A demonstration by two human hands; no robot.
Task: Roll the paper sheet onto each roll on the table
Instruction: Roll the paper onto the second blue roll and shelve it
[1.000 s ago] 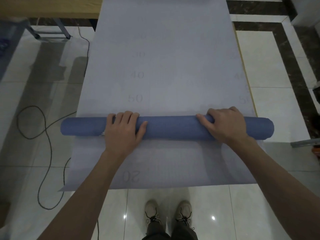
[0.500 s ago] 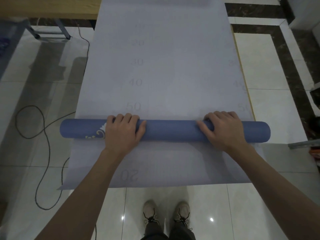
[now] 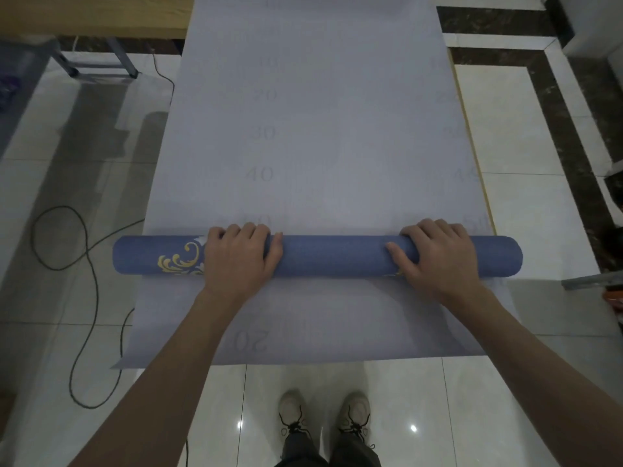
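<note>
Blue roll (image 3: 337, 256) lies crosswise on the pale paper sheet (image 3: 320, 129), near the close end of the table (image 3: 485, 197), with both ends poking past the sheet's sides. Your left hand (image 3: 239, 257) and right hand (image 3: 438, 257) each wrap over its top, so both grips are clenched on the roll. It's probably light and stiff lengthwise but crushable. The sheet looks thin, slick and quick to crease. Hold wide apart with even pressure, or it may telescope. Can't tell how tight the wind is.
</note>
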